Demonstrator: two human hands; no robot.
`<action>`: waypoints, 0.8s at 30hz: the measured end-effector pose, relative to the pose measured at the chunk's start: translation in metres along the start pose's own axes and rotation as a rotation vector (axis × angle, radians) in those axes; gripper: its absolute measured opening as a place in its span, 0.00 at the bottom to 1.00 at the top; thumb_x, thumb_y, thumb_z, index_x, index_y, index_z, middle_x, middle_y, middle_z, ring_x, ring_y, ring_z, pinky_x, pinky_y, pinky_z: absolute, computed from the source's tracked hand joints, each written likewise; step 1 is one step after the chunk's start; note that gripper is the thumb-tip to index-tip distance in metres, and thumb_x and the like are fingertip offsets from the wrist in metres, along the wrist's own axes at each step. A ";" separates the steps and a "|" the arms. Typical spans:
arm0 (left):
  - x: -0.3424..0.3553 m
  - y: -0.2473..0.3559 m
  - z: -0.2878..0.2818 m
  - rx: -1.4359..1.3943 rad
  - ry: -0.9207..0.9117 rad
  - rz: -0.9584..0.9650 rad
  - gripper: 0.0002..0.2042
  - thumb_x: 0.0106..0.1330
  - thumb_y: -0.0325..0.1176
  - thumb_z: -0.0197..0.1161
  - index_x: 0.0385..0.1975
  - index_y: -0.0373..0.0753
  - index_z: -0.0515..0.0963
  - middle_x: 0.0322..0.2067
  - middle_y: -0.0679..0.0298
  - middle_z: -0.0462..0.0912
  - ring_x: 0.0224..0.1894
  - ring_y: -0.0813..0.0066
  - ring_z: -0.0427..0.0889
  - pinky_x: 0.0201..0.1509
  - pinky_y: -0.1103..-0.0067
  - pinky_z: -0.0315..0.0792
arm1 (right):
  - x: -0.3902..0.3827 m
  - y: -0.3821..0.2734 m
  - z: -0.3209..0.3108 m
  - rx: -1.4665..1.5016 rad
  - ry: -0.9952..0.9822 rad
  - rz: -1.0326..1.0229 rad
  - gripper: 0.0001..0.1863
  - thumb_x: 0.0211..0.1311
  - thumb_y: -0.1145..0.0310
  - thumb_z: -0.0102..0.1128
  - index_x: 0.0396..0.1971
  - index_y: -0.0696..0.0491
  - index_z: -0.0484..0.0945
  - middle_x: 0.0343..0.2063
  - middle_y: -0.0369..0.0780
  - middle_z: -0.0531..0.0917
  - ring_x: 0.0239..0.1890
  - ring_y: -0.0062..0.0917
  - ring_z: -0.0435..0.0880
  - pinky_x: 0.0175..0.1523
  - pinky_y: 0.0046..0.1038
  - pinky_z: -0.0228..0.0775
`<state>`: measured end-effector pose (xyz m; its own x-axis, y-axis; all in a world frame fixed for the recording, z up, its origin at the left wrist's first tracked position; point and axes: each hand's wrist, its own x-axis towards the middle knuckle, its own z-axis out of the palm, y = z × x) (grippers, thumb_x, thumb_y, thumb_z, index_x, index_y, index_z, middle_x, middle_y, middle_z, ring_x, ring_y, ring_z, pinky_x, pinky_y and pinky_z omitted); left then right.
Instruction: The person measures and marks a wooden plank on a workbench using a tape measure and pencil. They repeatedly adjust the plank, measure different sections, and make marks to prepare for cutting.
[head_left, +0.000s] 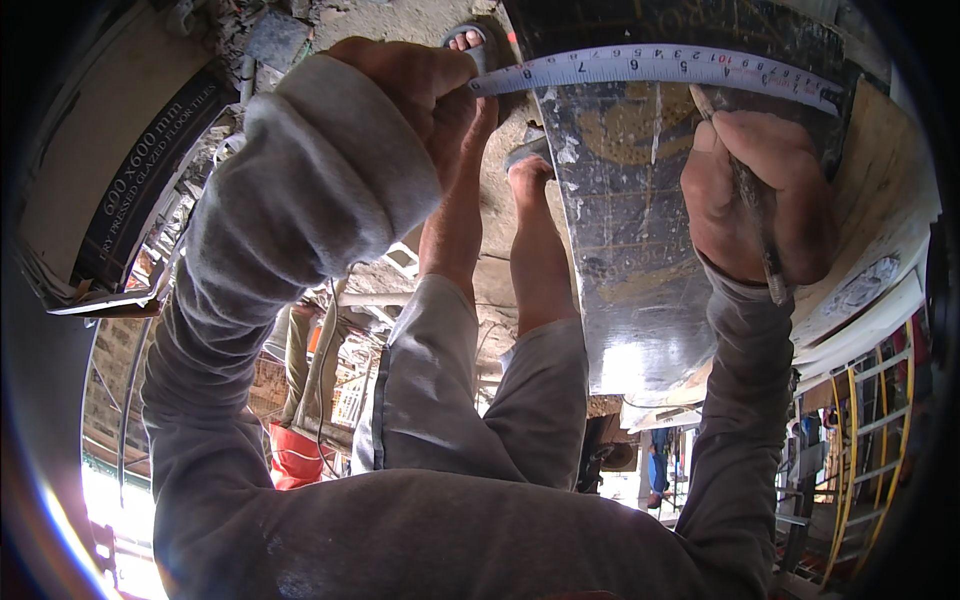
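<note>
My left hand [425,85] is closed around one part of a white tape measure [610,65], just past the left edge of a dark, scuffed board [630,210]. The tape's blade stretches to the right across the board's far part and curves down slightly. My right hand [755,190] is closed on a worn, dirty pencil [768,255]. The pencil's tip is close to the near edge of the blade. Pale scratches, stains and faded brownish printing mark the board's surface. Whatever my left fingers cover is hidden.
A dark-and-tan tile box [145,185] stands at the left. My sandalled feet [528,160] rest on rubble-strewn ground beside the board. A pale curved panel [885,200] lies right of it. A yellow-railed ladder [880,430] and a red bag-like thing [295,458] show lower down.
</note>
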<state>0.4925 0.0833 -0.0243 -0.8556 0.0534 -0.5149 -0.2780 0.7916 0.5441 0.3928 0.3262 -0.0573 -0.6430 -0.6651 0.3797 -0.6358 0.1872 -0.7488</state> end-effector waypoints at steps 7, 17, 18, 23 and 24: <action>-0.007 -0.009 0.006 0.010 0.171 0.157 0.08 0.66 0.28 0.56 0.29 0.31 0.78 0.19 0.57 0.80 0.19 0.65 0.80 0.27 0.73 0.74 | -0.001 0.000 -0.001 -0.022 -0.015 -0.013 0.13 0.45 0.87 0.64 0.33 0.61 0.77 0.23 0.40 0.81 0.21 0.19 0.80 0.24 0.19 0.74; -0.012 -0.011 -0.008 -0.409 -0.070 -0.044 0.08 0.67 0.26 0.48 0.25 0.31 0.69 0.25 0.56 0.77 0.24 0.68 0.78 0.28 0.76 0.73 | -0.006 0.000 -0.002 -0.089 -0.030 0.029 0.12 0.49 0.84 0.65 0.34 0.61 0.77 0.25 0.41 0.81 0.24 0.22 0.81 0.28 0.19 0.74; -0.018 -0.018 -0.006 -0.332 -0.011 0.090 0.09 0.69 0.26 0.45 0.26 0.31 0.68 0.24 0.56 0.77 0.23 0.69 0.78 0.28 0.77 0.73 | -0.005 -0.004 -0.003 -0.081 -0.041 0.060 0.10 0.51 0.83 0.64 0.35 0.61 0.77 0.27 0.42 0.81 0.26 0.24 0.82 0.30 0.21 0.75; -0.118 -0.045 0.057 -1.148 0.109 -0.542 0.10 0.68 0.33 0.50 0.28 0.34 0.71 0.24 0.57 0.78 0.25 0.69 0.79 0.29 0.75 0.74 | -0.008 -0.007 -0.008 0.044 -0.108 0.088 0.12 0.51 0.84 0.65 0.36 0.62 0.76 0.28 0.43 0.81 0.27 0.23 0.81 0.32 0.21 0.76; -0.141 -0.043 0.069 -1.558 0.146 -0.764 0.08 0.67 0.32 0.53 0.29 0.34 0.72 0.23 0.57 0.78 0.25 0.69 0.79 0.29 0.75 0.74 | -0.005 -0.005 -0.006 0.060 -0.095 0.080 0.14 0.48 0.86 0.66 0.37 0.62 0.76 0.27 0.42 0.81 0.25 0.20 0.79 0.30 0.19 0.75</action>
<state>0.6549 0.0841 -0.0211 -0.3468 -0.1414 -0.9272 -0.6541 -0.6720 0.3471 0.3963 0.3331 -0.0520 -0.6456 -0.7155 0.2669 -0.5557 0.2004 -0.8069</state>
